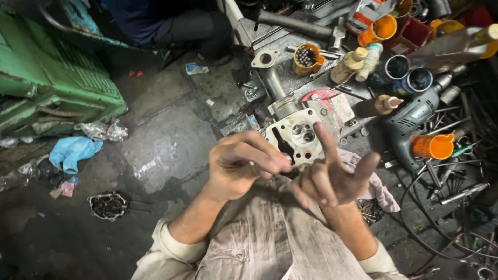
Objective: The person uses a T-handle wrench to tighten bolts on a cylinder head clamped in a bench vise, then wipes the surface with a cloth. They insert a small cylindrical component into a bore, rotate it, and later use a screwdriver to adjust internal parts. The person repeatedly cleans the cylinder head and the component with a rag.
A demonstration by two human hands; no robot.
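Observation:
My left hand (243,163) hovers above my lap with its fingers curled and the tips pinched together. A tiny bright speck shows on it, and I cannot tell whether it holds anything. My right hand (332,179) is beside it, palm up and empty, with the index finger pointing upward and the other fingers spread. The fingertips of both hands almost meet. Just beyond them a grey metal engine cylinder head (295,136) with round ports lies on the floor, partly hidden by my fingers. A dirty pinkish rag (381,187) lies under my right hand.
A grey electric drill (415,116), orange cups (433,146), small bottles (353,62), a metal pipe (270,72) and several loose tools crowd the right side. A green machine (46,78) stands at the left, with a seated person (171,23) behind. A round gasket part (108,205) lies on the concrete floor.

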